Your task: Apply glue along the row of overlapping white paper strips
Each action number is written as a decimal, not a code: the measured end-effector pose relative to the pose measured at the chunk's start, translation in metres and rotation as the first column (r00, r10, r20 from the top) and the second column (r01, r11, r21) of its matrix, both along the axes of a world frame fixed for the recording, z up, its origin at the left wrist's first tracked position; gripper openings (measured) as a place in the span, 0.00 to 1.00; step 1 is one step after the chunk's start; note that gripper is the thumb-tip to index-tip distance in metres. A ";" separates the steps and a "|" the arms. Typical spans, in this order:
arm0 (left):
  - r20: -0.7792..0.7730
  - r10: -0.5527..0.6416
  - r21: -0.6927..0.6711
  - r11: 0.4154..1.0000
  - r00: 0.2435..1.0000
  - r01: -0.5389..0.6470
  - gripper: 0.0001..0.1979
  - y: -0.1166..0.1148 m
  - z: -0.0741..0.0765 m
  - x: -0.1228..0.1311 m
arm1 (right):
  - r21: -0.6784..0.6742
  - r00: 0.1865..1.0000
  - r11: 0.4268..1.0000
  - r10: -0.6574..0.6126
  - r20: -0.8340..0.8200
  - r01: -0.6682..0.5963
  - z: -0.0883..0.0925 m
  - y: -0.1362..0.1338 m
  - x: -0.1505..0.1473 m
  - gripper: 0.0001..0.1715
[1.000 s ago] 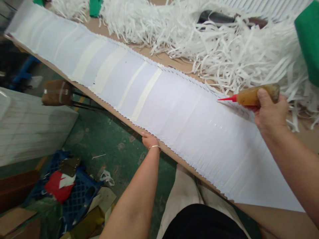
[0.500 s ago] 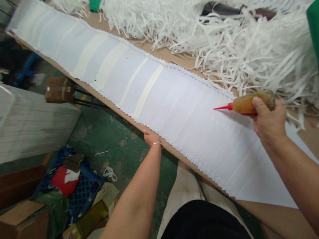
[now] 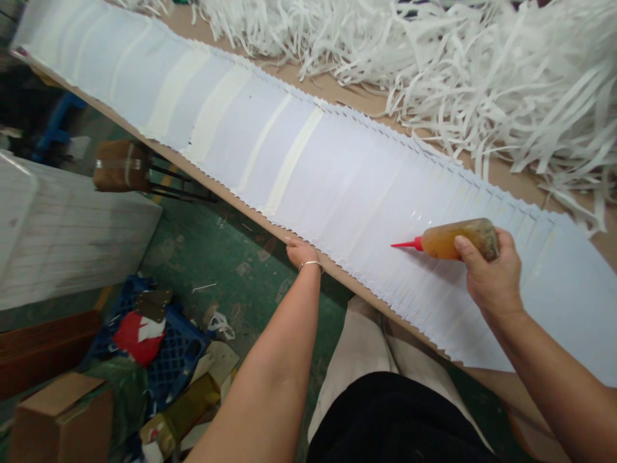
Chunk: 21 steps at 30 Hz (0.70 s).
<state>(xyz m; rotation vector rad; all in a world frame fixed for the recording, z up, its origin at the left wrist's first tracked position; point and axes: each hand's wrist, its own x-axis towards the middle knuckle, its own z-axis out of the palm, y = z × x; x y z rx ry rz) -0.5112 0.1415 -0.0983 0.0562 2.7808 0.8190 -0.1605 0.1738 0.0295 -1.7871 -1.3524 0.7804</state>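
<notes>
A long fanned row of overlapping white paper sheets (image 3: 270,148) lies along the near edge of a brown table (image 3: 371,106). My right hand (image 3: 491,273) is closed round an amber glue bottle (image 3: 453,239) with a red nozzle, whose tip rests over the middle of the sheets. My left hand (image 3: 301,251), with a thin bracelet at the wrist, sits at the table's near edge under the row; its fingers are hidden beneath the edge.
A big heap of white paper strips (image 3: 448,71) covers the far side of the table. Below on the green floor are a blue crate (image 3: 164,347) with red cloth, a cardboard box (image 3: 62,418), a white stack (image 3: 58,238) and a brown stool (image 3: 120,167).
My right hand has drawn the glue bottle from the far edge of the sheets toward the near edge. The left hand stays at the table edge.
</notes>
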 end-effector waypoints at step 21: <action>0.023 0.028 0.002 1.000 0.999 -0.028 0.35 0.000 0.003 0.000 | 0.384 0.953 0.872 0.287 0.101 -0.303 0.032 0.005 -0.006 0.43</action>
